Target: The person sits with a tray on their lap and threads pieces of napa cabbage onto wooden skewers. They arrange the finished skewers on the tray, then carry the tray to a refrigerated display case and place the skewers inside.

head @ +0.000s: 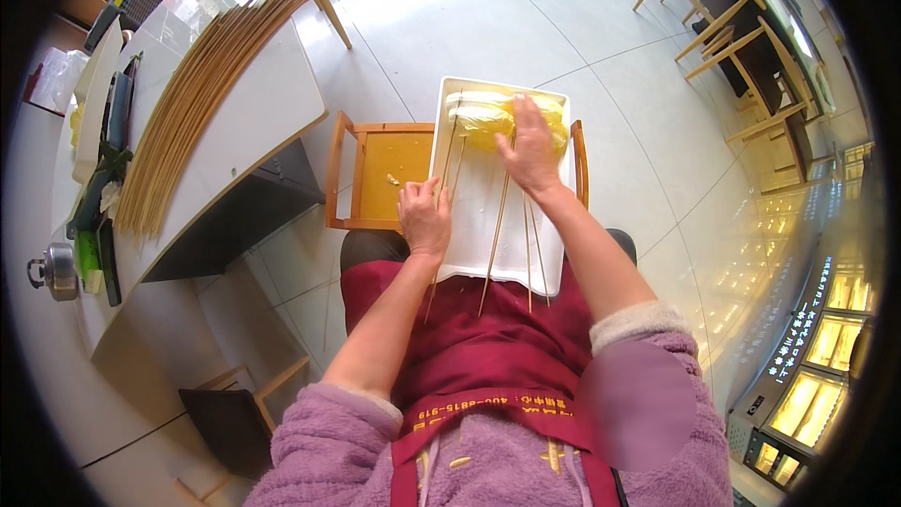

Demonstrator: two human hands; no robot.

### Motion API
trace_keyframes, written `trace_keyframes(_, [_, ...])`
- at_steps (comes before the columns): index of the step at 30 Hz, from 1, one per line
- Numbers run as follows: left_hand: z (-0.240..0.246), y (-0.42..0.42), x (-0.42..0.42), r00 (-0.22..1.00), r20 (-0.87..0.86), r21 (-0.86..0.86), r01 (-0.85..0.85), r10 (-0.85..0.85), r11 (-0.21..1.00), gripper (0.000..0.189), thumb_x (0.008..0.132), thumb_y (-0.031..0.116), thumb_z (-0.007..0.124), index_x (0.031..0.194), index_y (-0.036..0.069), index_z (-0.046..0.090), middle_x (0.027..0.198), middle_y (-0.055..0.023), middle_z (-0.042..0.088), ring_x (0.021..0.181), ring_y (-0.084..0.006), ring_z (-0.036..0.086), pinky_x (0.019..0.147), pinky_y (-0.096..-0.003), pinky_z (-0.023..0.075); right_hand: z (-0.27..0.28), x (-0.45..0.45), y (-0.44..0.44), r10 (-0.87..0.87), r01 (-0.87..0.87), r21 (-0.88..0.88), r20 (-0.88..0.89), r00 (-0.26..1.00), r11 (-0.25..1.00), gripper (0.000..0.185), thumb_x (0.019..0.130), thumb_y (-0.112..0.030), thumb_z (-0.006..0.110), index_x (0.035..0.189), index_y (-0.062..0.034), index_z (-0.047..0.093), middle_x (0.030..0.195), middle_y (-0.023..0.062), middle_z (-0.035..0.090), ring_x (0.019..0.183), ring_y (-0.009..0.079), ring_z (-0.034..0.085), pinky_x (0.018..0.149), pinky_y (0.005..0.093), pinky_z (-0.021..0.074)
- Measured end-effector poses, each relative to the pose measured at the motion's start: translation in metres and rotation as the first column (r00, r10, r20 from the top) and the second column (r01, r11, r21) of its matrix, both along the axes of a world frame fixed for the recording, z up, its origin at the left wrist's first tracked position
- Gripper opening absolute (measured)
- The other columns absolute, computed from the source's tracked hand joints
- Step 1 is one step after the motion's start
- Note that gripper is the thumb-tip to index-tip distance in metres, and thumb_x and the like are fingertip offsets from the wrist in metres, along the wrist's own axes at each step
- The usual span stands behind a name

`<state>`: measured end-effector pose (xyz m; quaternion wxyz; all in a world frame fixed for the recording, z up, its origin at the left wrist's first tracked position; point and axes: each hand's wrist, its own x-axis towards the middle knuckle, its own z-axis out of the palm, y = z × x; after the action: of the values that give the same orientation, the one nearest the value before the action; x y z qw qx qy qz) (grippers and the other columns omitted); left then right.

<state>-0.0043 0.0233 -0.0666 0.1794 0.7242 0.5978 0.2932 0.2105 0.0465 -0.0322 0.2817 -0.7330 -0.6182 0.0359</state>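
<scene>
A white rectangular tray (493, 246) lies before me, its near end over my lap. At its far end are yellow and white vegetable pieces (482, 116), perhaps cabbage, side by side. Several long thin wooden skewers (497, 232) stretch from them towards me, some tips reaching past the near rim. My left hand (424, 217) is at the tray's left edge with its fingers bent around a skewer. My right hand (529, 148) rests over the pieces on the right, slightly blurred, fingers stretched out flat; what lies beneath its palm is hidden.
A wooden stool or chair (394, 176) stands under the tray. To the left, a white table (281, 98) bears a large row of wooden skewers (204, 98), with a metal kettle (60, 271) beyond. Wooden chairs (732, 42) stand upper right; a lit cabinet (809, 401) is lower right.
</scene>
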Motion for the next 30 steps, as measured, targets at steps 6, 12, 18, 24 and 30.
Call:
trace_keyframes(6, [-0.003,-0.001,-0.021,0.994,0.105,-0.099,-0.030,0.041,0.995,0.030,0.093,0.025,0.068,0.113,0.004,0.065,0.101,-0.0144,0.060,0.095,-0.0336,0.060,0.084,-0.0444,0.0490,-0.007,0.045,-0.094,-0.219,0.231,0.017,-0.249,0.943,0.973,0.050,0.086,-0.011,0.068,0.130,0.0046,0.051,0.126,0.0229,0.056,0.117,0.0376,0.057,0.100,0.0414,0.0472])
trace_keyframes(12, [-0.020,-0.006,-0.051,0.991,0.102,-0.484,0.129,-0.091,0.865,0.034,0.098,0.033,0.061,0.103,0.000,0.068,0.092,-0.0216,0.068,0.088,-0.0395,0.066,0.077,-0.0468,0.0509,-0.031,0.013,-0.167,-0.331,0.304,-0.131,-0.381,0.863,0.944,0.041,0.082,-0.004,0.069,0.120,0.0048,0.053,0.110,0.0200,0.061,0.095,0.0320,0.065,0.084,0.0404,0.0537])
trace_keyframes(18, [-0.033,-0.019,-0.059,0.940,0.320,-0.499,0.273,-0.118,0.823,0.033,0.099,0.031,0.058,0.106,-0.001,0.067,0.092,-0.0257,0.069,0.089,-0.0436,0.066,0.076,-0.0474,0.0508,-0.055,0.004,-0.178,-0.410,0.328,-0.251,-0.443,0.797,0.911,0.038,0.081,-0.008,0.072,0.113,0.0025,0.054,0.100,0.0238,0.069,0.093,0.0407,0.069,0.083,0.0457,0.0531])
trace_keyframes(24, [-0.023,-0.018,-0.059,0.949,0.260,-0.339,0.263,-0.179,0.903,0.031,0.098,0.026,0.059,0.103,-0.003,0.067,0.090,-0.0269,0.068,0.087,-0.0436,0.067,0.075,-0.0471,0.0514,-0.058,0.017,-0.175,-0.356,0.283,-0.217,-0.608,0.710,0.934,0.025,0.086,-0.009,0.065,0.108,-0.0002,0.056,0.099,0.0172,0.068,0.095,0.0330,0.068,0.083,0.0422,0.0529])
trace_keyframes(30, [0.007,-0.013,-0.063,0.930,0.316,-0.299,0.283,-0.185,0.911,0.029,0.098,0.024,0.061,0.091,-0.004,0.065,0.078,-0.0233,0.065,0.073,-0.0386,0.064,0.068,-0.0437,0.0492,-0.013,0.021,-0.171,-0.344,0.132,-0.323,-0.919,0.192,0.937,0.036,0.089,-0.010,0.062,0.122,-0.0025,0.051,0.108,0.0127,0.063,0.100,0.0250,0.064,0.086,0.0397,0.0543])
